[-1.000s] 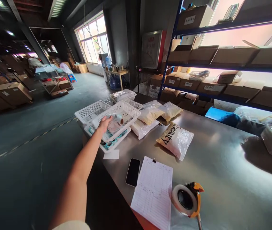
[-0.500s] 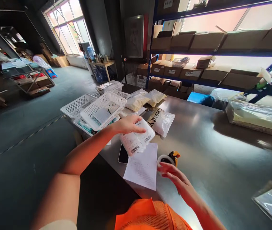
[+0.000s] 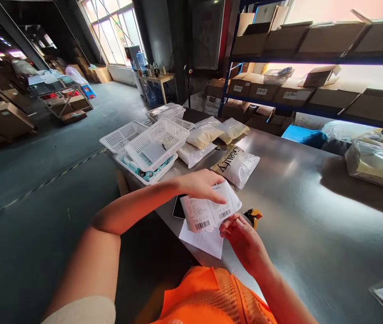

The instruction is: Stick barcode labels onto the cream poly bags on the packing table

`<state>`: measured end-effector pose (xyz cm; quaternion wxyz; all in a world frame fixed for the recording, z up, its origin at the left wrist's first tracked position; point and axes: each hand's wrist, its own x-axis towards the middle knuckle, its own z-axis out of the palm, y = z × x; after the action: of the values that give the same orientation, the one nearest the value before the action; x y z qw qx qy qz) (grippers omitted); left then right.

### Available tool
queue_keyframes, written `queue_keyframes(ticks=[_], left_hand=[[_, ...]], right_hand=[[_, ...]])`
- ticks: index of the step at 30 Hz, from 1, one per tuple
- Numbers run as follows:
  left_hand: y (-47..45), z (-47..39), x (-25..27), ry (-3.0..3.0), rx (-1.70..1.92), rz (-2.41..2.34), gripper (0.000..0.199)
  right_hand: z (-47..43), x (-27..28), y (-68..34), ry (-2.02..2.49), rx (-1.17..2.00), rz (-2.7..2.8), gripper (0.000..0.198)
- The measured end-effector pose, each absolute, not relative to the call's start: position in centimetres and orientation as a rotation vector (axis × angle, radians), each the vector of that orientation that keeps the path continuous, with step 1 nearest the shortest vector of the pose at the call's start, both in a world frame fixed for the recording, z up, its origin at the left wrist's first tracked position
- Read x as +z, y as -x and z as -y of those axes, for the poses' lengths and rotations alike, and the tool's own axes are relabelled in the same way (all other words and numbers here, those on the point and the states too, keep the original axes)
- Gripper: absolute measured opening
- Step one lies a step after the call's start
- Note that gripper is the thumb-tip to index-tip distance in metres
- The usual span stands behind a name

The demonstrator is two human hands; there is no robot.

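Note:
My left hand (image 3: 202, 185) is closed over the top of a stack of white printed label sheets (image 3: 198, 212) with barcodes, its thumb across the front. At the stack's lower right edge are the curled fingertips of my right hand (image 3: 243, 238), which appear to pinch that edge. Beneath the stack lies a white printed paper (image 3: 205, 243) on the metal table. A dark flat device (image 3: 178, 208) is partly hidden behind the labels. Just beyond my right hand sits a black and orange tool (image 3: 254, 217). Farther back lies a clear bag marked "beauty" (image 3: 237, 166).
White perforated baskets (image 3: 129, 155) stand at the table's far left, one holding teal-handled scissors (image 3: 149, 174). Filled plastic bags (image 3: 205, 132) lie beside them. A wrapped bundle (image 3: 376, 164) rests at the right. Blue shelving (image 3: 227, 83) with cardboard boxes stands behind.
My left hand and the labels have moved right and been turned more toward me. My right hand has come up to the stack's lower edge. The whole view has shifted.

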<state>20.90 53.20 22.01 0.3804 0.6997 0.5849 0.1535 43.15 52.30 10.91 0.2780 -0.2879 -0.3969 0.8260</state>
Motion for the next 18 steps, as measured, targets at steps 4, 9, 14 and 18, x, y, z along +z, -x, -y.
queue_keyframes(ticks=[4, 9, 14, 18], left_hand=[[-21.6, -53.5, 21.7, -1.837, 0.347, -1.462, 0.024], [-22.9, -53.4, 21.1, -1.871, 0.257, -1.383, 0.028], [-23.2, -53.3, 18.1, -1.774, 0.223, -1.264, 0.047], [-22.9, -53.8, 15.2, -1.627, 0.249, -1.171, 0.041]], right_hand=[[-52.5, 11.0, -43.1, 0.778, 2.278, 0.897, 0.024], [-53.3, 11.0, -43.4, 0.842, 2.170, 0.659, 0.025], [-56.0, 11.2, -47.6, 0.831, 1.985, 0.339, 0.014], [-56.8, 11.1, -54.1, 0.722, 1.874, 0.215, 0.013]])
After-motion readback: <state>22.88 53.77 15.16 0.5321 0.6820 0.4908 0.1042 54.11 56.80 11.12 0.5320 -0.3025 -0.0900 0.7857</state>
